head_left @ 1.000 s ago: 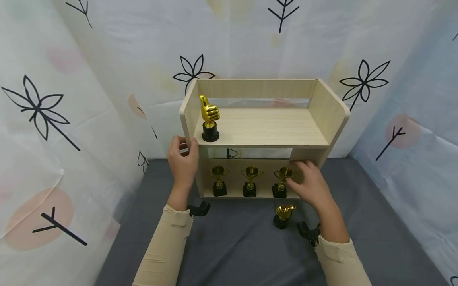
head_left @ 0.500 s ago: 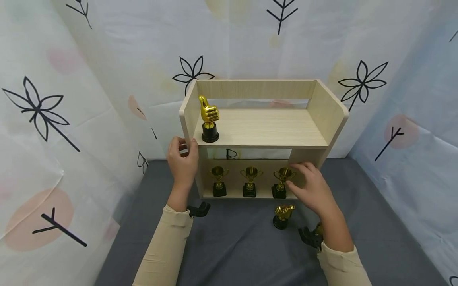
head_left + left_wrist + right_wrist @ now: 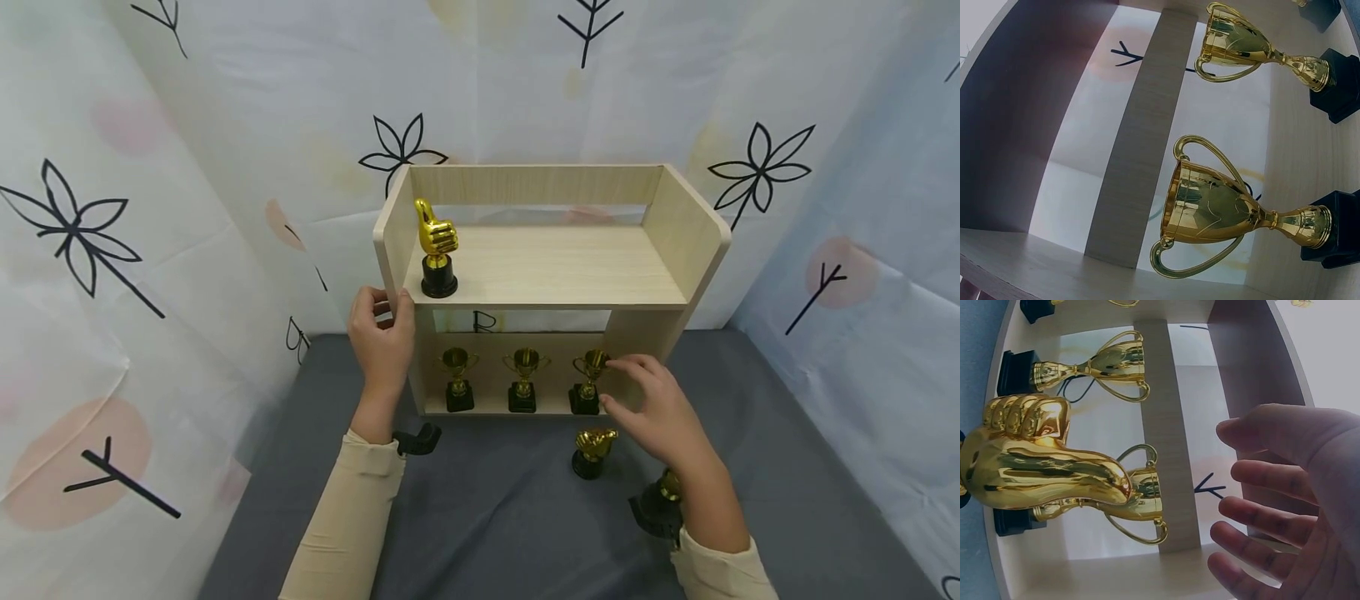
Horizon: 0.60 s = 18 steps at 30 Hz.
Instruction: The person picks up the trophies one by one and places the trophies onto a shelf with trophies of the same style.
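Observation:
A two-tier wooden shelf (image 3: 570, 265) stands on the table. My left hand (image 3: 384, 337) holds its left side panel, thumb at the front edge. On the lower tier stand three gold trophy cups with black bases: a left cup (image 3: 457, 380), a middle cup (image 3: 523, 380) and a right cup (image 3: 586, 398). My right hand (image 3: 660, 408), also large in the right wrist view, is beside the right cup, fingers spread and holding nothing. A gold thumbs-up trophy (image 3: 438, 248) stands upright at the upper tier's left end. Another thumbs-up trophy (image 3: 592, 452) is on the table before the shelf.
One more gold-and-black trophy (image 3: 670, 485) is partly hidden behind my right wrist. A dark grey cloth (image 3: 495, 525) covers the table. Patterned white sheets (image 3: 315, 142) hang behind the shelf and at both sides.
My right hand has drawn back from the right cup, toward me and slightly right. More of the trophy by the right wrist now shows. The left hand stays at the side panel.

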Each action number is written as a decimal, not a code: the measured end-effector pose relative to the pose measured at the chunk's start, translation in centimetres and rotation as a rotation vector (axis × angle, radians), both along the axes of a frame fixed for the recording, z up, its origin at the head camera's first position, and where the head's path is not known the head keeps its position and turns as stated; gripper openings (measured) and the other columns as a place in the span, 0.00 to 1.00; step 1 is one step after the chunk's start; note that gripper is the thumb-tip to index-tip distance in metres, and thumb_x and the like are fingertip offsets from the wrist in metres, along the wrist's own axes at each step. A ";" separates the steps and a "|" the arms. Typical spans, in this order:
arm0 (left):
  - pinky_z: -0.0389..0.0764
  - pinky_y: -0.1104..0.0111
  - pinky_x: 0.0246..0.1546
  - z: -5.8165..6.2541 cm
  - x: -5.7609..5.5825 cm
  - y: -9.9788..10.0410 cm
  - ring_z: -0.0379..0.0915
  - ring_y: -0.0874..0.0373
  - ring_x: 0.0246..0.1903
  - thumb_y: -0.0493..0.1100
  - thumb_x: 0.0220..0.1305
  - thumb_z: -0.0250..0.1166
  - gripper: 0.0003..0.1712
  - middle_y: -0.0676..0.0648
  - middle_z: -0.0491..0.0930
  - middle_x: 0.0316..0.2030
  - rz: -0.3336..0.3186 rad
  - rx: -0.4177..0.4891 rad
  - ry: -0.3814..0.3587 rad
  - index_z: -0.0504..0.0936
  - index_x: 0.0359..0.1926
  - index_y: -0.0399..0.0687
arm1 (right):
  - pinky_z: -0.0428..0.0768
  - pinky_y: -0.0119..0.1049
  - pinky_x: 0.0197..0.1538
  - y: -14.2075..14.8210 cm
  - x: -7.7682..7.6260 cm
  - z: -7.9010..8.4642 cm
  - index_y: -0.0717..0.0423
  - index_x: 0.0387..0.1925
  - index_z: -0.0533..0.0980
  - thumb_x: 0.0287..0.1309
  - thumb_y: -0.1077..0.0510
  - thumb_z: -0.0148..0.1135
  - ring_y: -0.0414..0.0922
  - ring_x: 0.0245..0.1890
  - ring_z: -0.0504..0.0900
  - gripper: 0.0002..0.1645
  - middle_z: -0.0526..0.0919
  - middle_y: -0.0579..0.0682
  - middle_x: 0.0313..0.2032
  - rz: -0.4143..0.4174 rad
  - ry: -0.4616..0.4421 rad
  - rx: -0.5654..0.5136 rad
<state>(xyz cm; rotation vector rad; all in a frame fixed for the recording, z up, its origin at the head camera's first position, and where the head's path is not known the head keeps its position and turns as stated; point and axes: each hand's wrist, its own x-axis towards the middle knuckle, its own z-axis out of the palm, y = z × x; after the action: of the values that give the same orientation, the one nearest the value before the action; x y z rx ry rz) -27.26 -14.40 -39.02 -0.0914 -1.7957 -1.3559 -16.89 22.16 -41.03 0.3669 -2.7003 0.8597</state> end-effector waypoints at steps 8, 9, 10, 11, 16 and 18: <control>0.85 0.64 0.36 -0.3 -0.1 0.1 0.85 0.47 0.38 0.46 0.73 0.66 0.16 0.38 0.81 0.37 0.034 -0.008 0.010 0.78 0.36 0.36 | 0.74 0.69 0.61 0.3 0.8 -0.6 0.58 0.64 0.79 0.68 0.55 0.71 0.66 0.64 0.74 0.26 0.77 0.62 0.63 0.004 -0.006 -0.001; 0.85 0.66 0.36 -0.3 -0.1 0.1 0.85 0.47 0.38 0.46 0.73 0.66 0.16 0.38 0.81 0.37 0.029 -0.005 0.010 0.78 0.35 0.37 | 0.74 0.70 0.61 0.3 0.9 -0.7 0.58 0.64 0.79 0.69 0.56 0.71 0.66 0.64 0.74 0.25 0.77 0.62 0.63 0.002 -0.009 -0.003; 0.84 0.69 0.36 -0.3 -0.1 0.1 0.85 0.47 0.38 0.47 0.73 0.65 0.16 0.38 0.81 0.37 0.027 -0.008 0.008 0.78 0.35 0.37 | 0.74 0.70 0.61 0.3 1.0 -0.7 0.58 0.64 0.79 0.69 0.55 0.70 0.66 0.64 0.74 0.25 0.77 0.61 0.63 -0.001 -0.015 -0.007; 0.83 0.71 0.35 -0.3 -0.1 0.1 0.85 0.47 0.38 0.47 0.73 0.65 0.16 0.39 0.81 0.37 0.022 -0.009 0.006 0.78 0.35 0.37 | 0.74 0.70 0.61 0.3 1.1 -0.8 0.58 0.64 0.79 0.69 0.55 0.70 0.65 0.64 0.74 0.25 0.77 0.61 0.63 -0.003 -0.020 -0.010; 0.84 0.68 0.36 -0.2 -0.1 0.1 0.86 0.46 0.39 0.47 0.74 0.65 0.16 0.38 0.81 0.37 0.004 0.002 0.004 0.79 0.35 0.38 | 0.78 0.64 0.55 0.2 1.4 -0.9 0.58 0.64 0.80 0.70 0.54 0.70 0.60 0.57 0.78 0.25 0.80 0.59 0.59 -0.031 -0.044 0.006; 0.83 0.70 0.36 -0.2 -0.1 0.1 0.86 0.46 0.39 0.47 0.73 0.66 0.16 0.38 0.81 0.37 0.006 0.009 0.001 0.79 0.35 0.38 | 0.80 0.56 0.49 0.1 1.5 -0.9 0.57 0.63 0.80 0.70 0.52 0.70 0.56 0.50 0.80 0.25 0.82 0.57 0.56 -0.044 -0.053 0.021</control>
<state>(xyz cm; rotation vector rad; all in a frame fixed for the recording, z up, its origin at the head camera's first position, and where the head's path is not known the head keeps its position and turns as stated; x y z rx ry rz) -27.32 -14.32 -39.21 -0.0824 -1.7871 -1.3596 -15.36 22.25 -41.94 0.2915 -2.7567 0.8404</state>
